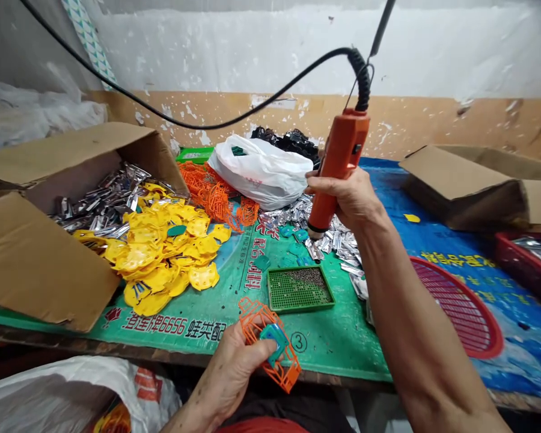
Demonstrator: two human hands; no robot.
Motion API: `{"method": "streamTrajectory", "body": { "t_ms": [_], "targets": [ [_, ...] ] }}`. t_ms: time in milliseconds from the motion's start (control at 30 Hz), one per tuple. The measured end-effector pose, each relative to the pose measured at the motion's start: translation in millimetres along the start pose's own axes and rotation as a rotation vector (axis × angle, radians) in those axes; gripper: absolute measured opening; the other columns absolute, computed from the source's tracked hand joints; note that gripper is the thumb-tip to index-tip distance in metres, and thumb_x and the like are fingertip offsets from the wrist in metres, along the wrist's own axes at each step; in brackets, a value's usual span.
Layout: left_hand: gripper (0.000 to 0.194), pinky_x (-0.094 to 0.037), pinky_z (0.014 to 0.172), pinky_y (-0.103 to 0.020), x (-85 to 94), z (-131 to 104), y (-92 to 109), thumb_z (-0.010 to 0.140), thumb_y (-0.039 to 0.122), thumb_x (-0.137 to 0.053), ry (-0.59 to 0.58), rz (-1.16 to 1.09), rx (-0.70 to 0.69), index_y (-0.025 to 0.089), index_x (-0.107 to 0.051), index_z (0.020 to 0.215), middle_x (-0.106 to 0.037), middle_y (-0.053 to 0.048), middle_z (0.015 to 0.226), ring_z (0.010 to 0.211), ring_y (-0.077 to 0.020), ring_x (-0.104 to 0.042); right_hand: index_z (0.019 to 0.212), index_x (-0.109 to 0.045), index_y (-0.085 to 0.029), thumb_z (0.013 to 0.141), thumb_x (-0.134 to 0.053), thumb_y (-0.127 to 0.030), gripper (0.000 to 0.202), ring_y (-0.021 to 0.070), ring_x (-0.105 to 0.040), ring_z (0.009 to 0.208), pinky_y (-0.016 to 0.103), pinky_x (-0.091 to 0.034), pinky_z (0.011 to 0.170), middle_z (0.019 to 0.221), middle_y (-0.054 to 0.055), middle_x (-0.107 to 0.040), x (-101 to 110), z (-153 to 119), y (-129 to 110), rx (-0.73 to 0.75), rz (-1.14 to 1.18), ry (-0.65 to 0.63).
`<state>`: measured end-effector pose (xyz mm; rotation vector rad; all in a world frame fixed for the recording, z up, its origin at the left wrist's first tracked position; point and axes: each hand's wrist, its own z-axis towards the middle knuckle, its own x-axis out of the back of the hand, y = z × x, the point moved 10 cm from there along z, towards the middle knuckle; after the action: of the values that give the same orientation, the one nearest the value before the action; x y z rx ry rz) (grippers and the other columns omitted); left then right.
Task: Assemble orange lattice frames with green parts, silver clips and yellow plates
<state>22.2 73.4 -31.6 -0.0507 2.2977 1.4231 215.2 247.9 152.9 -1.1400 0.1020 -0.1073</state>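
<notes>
My right hand (354, 192) is wrapped round an orange electric screwdriver (336, 162), its nose pointing down over the bench. A coiled black cord and a hanging line run up from its top. Low at the front edge, my left hand (238, 361) grips an orange plastic frame (270, 343) with a teal plastic piece (274, 340) on it, the thumb pressing on the teal piece. Between the two hands lies a green perforated tray (282, 291) with many small dark screws (309, 276) gathered toward its far side. Loose teal pieces (297, 246) lie just behind the tray.
At left, a tipped cardboard box (40, 258) spills metallic strips (108, 204) and yellow plastic parts (162, 252). Behind are orange frames (207, 189) and a white plastic bag (261, 171). A red basket (460, 307) and another cardboard box (469, 180) stand at right.
</notes>
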Motion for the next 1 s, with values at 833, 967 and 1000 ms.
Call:
{"method": "streamTrajectory", "body": {
  "t_ms": [833,967,1000],
  "targets": [
    [0.02,-0.048,0.067,-0.028,-4.7,7.4,-15.1,0.063,0.021,-0.07,0.028,-0.025,0.121,0.015,-0.067,0.082,-0.065,-0.004,0.075,0.066,-0.0154,-0.058,0.072,-0.063,-0.018,0.056,-0.076,-0.022,0.02,0.0156,-0.056,0.051,0.033,-0.048,0.052,0.06,-0.003,-0.061,48.6,-126.5,28.7,-0.132,-0.17,0.452],
    [0.024,-0.049,0.067,-0.029,-4.5,9.0,-16.3,0.063,0.022,-0.071,0.035,-0.015,0.131,0.015,-0.067,0.085,-0.066,-0.004,0.077,0.068,-0.0163,-0.059,0.071,-0.063,-0.019,0.055,-0.075,-0.019,0.02,0.0148,-0.056,0.052,0.033,-0.048,0.052,0.064,-0.003,-0.061,47.2,-126.7,29.0,-0.122,-0.149,0.444],
    [0.024,-0.049,0.068,-0.03,-5.4,9.2,-17.1,0.063,0.022,-0.071,0.025,-0.021,0.136,0.015,-0.066,0.086,-0.066,-0.004,0.078,0.069,-0.0167,-0.06,0.068,-0.063,-0.019,0.055,-0.075,-0.019,0.018,0.0146,-0.056,0.053,0.033,-0.048,0.053,0.066,-0.002,-0.062,46.8,-126.6,28.8,-0.116,-0.151,0.44]
  ]
}}
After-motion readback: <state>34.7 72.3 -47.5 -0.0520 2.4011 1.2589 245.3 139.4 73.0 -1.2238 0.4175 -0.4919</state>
